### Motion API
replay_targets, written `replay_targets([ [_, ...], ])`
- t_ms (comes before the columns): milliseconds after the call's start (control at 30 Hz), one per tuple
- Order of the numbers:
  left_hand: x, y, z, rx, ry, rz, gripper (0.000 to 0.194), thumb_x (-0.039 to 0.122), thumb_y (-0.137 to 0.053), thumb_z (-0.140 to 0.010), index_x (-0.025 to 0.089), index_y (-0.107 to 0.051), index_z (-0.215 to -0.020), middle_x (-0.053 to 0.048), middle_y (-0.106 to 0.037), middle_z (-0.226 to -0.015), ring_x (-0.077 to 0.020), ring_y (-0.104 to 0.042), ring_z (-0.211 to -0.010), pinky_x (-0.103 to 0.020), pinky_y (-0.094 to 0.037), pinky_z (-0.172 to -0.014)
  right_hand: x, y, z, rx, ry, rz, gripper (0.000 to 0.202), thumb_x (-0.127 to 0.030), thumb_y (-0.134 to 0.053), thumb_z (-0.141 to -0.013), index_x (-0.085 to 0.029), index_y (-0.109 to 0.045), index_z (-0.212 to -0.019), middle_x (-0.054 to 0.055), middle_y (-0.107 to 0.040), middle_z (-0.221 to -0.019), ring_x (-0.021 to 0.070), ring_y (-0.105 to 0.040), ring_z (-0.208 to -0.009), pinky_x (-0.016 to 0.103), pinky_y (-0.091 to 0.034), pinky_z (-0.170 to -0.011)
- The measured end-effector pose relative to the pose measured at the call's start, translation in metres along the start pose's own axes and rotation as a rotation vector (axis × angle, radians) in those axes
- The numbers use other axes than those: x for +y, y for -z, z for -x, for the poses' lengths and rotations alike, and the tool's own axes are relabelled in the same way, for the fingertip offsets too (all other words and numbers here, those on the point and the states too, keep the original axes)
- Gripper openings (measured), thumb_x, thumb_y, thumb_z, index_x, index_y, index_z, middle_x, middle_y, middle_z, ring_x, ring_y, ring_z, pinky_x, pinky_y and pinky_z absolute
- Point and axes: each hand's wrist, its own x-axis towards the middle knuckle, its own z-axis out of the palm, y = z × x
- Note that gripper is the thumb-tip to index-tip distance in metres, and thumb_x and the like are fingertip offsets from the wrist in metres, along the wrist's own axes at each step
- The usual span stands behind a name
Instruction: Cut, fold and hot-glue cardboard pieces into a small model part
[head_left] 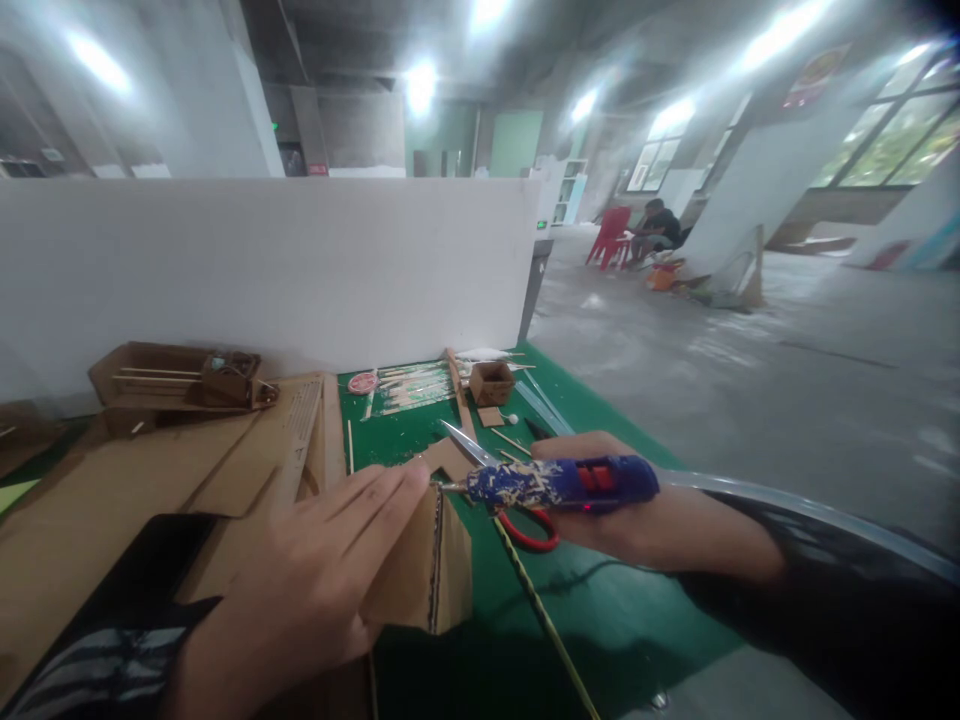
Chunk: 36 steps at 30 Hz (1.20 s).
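My left hand (322, 560) holds a folded cardboard piece (420, 575), its fingers along the top edge and its thumb hidden. My right hand (615, 515) is wrapped round a blue glue gun (540, 484) with a red part and dried bits stuck to its front. The gun's nozzle points left and meets the upper corner of the cardboard, near my left fingertips. A clear glue stick (750, 487) runs from the gun's back over my right forearm. Scissors with a red handle (531, 532) lie behind and below the gun, blades pointing to the back left.
Cardboard sheets (187, 455) cover the left of the green table (600, 620), with a cardboard model (195, 378) on them. Farther back are thin sticks (416, 388) and a small brown box (492, 383). A white partition (262, 270) stands behind. A person (655, 232) sits far off.
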Motion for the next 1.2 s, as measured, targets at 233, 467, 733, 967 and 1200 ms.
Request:
replay_targets([
  [233,0.000,0.000,0.000,0.022,-0.007,-0.001,0.068,0.005,-0.049,-0.067,0.004,-0.046,-0.135,-0.014,-0.064,-0.130,-0.0238,-0.059,-0.120,-0.034,-0.048,-0.102,0.003,-0.002,0.001,0.022,0.058,0.046,0.013,-0.026,-0.063,-0.079,-0.020,-0.058,-0.069,-0.002,-0.055,-0.065,0.0146,-0.051,-0.058,0.027,-0.042,-0.051],
  [467,0.000,0.000,-0.002,0.011,-0.011,-0.026,0.063,0.010,-0.052,-0.073,0.004,-0.045,-0.135,-0.015,-0.065,-0.129,-0.0255,-0.060,-0.118,-0.035,-0.049,-0.101,0.000,-0.001,0.000,0.060,0.059,0.163,0.014,-0.021,-0.062,-0.075,-0.021,-0.055,-0.064,-0.002,-0.055,-0.062,0.0146,-0.051,-0.055,0.026,-0.038,-0.047],
  [733,0.000,0.000,0.000,0.014,-0.005,-0.012,0.061,0.011,-0.054,-0.076,0.005,-0.045,-0.136,-0.015,-0.065,-0.129,-0.0253,-0.060,-0.119,-0.035,-0.049,-0.101,0.012,-0.002,-0.003,0.059,-0.084,0.038,0.020,-0.039,-0.066,-0.080,-0.020,-0.066,-0.083,0.001,-0.066,-0.075,0.0175,-0.061,-0.067,0.028,-0.049,-0.059],
  [967,0.000,0.000,0.001,-0.038,0.033,0.029,0.067,0.012,-0.051,-0.077,0.010,-0.037,-0.143,-0.015,-0.063,-0.132,-0.0267,-0.059,-0.121,-0.037,-0.050,-0.102,0.044,0.059,-0.015,0.353,-0.301,0.068,0.030,-0.045,-0.068,-0.080,-0.017,-0.064,-0.072,-0.002,-0.055,-0.047,0.0115,-0.051,-0.044,0.024,-0.042,-0.044],
  [1200,0.001,0.002,-0.001,-0.015,0.029,0.012,0.065,0.011,-0.056,-0.074,0.007,-0.043,-0.138,-0.013,-0.065,-0.130,-0.0254,-0.061,-0.119,-0.035,-0.050,-0.101,0.101,0.113,-0.046,0.542,-0.405,0.135,0.031,-0.035,-0.052,-0.094,-0.011,-0.057,-0.074,-0.001,-0.054,-0.056,0.0046,-0.047,-0.046,0.021,-0.039,-0.046],
])
